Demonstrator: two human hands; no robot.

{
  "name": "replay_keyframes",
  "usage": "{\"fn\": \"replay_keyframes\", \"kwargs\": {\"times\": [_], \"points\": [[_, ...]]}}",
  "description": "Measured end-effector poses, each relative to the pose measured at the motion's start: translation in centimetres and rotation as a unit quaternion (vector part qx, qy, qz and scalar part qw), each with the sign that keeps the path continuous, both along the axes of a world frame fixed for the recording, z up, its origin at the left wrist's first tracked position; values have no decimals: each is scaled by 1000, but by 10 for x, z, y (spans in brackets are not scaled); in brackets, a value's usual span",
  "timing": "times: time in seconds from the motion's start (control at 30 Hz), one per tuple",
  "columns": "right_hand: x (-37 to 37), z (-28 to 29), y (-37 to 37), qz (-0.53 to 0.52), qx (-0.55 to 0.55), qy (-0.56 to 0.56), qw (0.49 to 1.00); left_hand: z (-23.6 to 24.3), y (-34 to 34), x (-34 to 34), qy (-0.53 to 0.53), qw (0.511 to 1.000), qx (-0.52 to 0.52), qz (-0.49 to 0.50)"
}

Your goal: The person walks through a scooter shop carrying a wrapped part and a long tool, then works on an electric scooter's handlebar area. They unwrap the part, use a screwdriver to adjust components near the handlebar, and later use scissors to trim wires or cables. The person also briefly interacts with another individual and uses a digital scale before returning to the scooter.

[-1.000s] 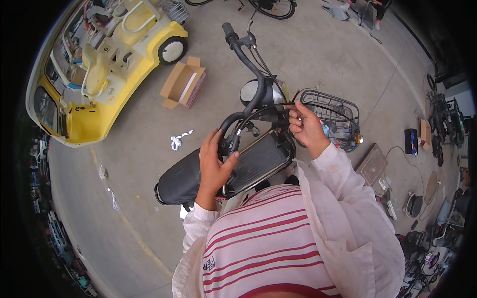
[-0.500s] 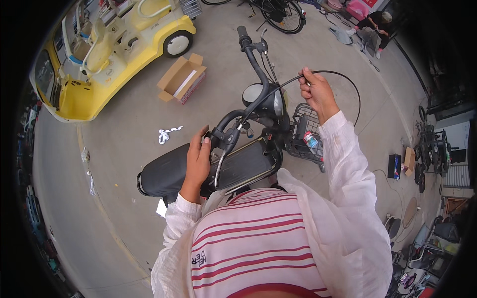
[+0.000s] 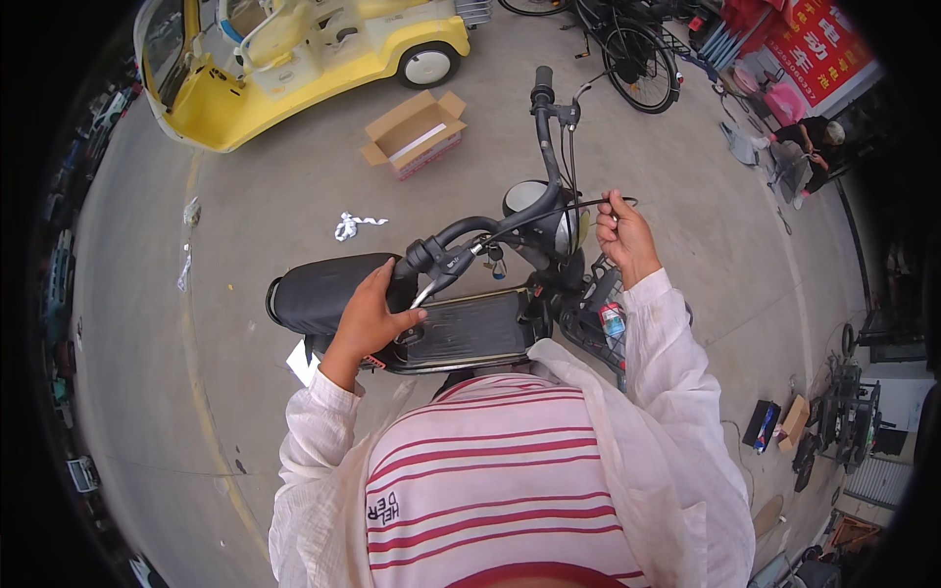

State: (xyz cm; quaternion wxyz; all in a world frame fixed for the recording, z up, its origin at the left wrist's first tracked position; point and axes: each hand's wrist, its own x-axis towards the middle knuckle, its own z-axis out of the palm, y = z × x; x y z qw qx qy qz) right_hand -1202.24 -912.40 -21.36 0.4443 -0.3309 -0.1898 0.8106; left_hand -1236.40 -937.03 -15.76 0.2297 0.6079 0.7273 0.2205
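Observation:
My left hand (image 3: 377,309) is on the near end of the scooter's handlebar (image 3: 461,230), fingers round the grip and thumb stretched beside the brake lever (image 3: 427,289). A black cable (image 3: 578,204) arches from this lever assembly to my right hand (image 3: 622,235), which is raised right of the headlamp and pinches it. Below the bar are the ribbed footboard (image 3: 466,328), a black seat (image 3: 323,289) and hanging keys (image 3: 498,267). The wire basket (image 3: 598,299) with small packages is partly hidden by my right arm.
A yellow cart (image 3: 245,108), open carton (image 3: 412,137) and bicycle (image 3: 637,73) stand beyond the scooter. A crumpled white strip (image 3: 348,225) lies on the floor. A person (image 3: 814,147) sits upper right near a red sign (image 3: 823,44). Boxes (image 3: 774,421) and parts lie right.
My right hand rose with the cable, then lowered somewhat. My left thumb has shifted on the handlebar end. The view has swung, bringing the red sign and bicycle further into it.

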Motion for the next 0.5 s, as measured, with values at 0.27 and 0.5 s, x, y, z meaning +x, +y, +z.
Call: {"fn": "replay_keyframes", "kwargs": {"times": [0.27, 0.5], "points": [[0, 7, 3, -5, 22, -25, 999, 2, 11, -6, -34, 996, -57, 63], [-2, 8, 7, -7, 17, -37, 999, -7, 1, -1, 30, 997, 67, -18]]}}
